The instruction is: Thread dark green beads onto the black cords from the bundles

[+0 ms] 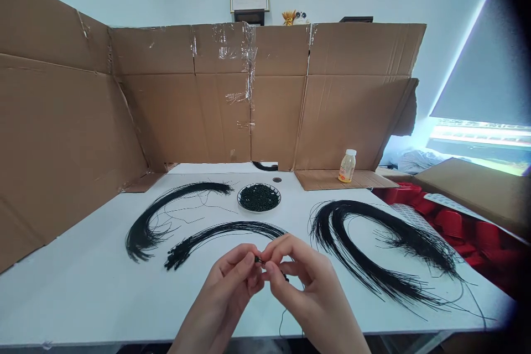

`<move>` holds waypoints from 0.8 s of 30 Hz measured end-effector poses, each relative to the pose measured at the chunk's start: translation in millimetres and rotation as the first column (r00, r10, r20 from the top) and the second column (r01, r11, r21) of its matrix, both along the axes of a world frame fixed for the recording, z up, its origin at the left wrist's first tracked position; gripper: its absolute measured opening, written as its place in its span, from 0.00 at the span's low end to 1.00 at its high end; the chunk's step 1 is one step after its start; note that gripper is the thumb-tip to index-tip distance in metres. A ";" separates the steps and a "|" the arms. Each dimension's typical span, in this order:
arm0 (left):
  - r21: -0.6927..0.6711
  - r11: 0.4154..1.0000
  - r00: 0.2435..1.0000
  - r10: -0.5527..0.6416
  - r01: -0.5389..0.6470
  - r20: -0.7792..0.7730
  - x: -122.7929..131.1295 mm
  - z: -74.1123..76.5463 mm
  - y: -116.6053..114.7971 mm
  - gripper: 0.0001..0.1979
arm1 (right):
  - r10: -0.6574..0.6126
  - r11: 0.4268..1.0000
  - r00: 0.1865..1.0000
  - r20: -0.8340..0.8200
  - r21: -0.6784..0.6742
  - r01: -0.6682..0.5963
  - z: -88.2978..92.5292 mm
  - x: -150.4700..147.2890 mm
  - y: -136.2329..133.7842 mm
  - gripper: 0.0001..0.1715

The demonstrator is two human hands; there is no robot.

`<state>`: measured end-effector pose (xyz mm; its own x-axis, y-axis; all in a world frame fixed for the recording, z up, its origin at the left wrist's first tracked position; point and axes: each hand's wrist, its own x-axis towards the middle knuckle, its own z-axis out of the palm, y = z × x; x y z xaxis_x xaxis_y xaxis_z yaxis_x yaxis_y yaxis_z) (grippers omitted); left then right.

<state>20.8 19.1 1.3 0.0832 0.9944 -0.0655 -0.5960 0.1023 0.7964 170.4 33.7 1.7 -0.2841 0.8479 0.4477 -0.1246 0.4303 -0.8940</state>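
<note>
My left hand (236, 276) is closed in a pinch, thumb against forefinger, on a small dark bead (258, 259). Close against it, my right hand (302, 271) pinches a thin black cord (283, 321), whose loose length hangs below the palm toward the table edge. Another dark bit (285, 276) shows beneath the right fingers. Fingertips partly hide where bead and cord meet. Just beyond the hands lies a curved bundle of black cords (236, 227) with a thick beaded-looking left end. A round dish (239, 206) of small dark beads (259, 197) stands behind that bundle.
Loose black strands curve in one bundle (155, 213) at the left and a larger one (348, 232) at the right. Cardboard walls (215, 116) enclose the white table (95, 298) at the back and left. A small bottle (347, 166) stands back right; red objects (452, 227) lie beyond.
</note>
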 end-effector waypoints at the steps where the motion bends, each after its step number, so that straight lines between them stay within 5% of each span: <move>1: 0.001 1.000 1.000 -0.003 0.003 -0.004 -0.4 -1.0 0.4 0.14 | -0.001 1.000 1.000 -0.002 -0.005 0.001 -0.4 0.2 0.1 0.07; 24: 0.111 0.992 0.997 -0.060 0.066 -0.051 -5.3 -5.4 0.4 0.12 | 0.042 0.999 0.999 0.015 0.021 -0.042 6.4 5.5 -4.4 0.10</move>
<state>15.5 19.5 -4.1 0.1453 0.9885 0.0406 -0.5522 0.0470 0.8324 175.9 29.3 8.1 -0.3260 0.8251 0.4614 -0.1303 0.4442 -0.8864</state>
